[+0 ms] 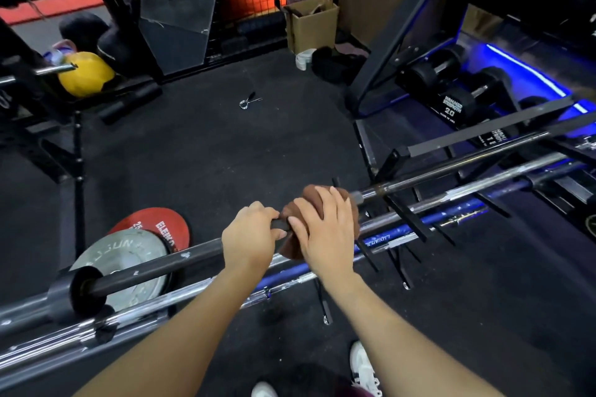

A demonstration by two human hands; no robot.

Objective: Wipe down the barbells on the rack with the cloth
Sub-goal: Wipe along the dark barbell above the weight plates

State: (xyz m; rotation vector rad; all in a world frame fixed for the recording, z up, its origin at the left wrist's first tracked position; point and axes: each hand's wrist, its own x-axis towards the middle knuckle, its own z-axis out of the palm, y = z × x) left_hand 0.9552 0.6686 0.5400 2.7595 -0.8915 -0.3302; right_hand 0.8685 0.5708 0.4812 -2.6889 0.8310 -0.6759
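Brown crumpled cloth (317, 203) is wrapped around the dark grey steel barbell (180, 263) lying topmost on the black barbell rack (404, 219), roughly midway along the shaft. The right hand (322, 226) presses over the cloth, fingers curled round it and the bar. Just left of the cloth, the left hand (250, 235) grips the bare shaft, fingers closed round it.

Below that barbell lie a blue-shafted barbell (396, 234) and chrome barbells (154, 306); further bars rest beyond it to the right.

Judgement: wiping is under way on one bar only. The pictures do not show which bars are clean; the rest appear outstanding.

Left of the cloth, on the floor: a red plate (154, 219) and a grey plate (119, 255).
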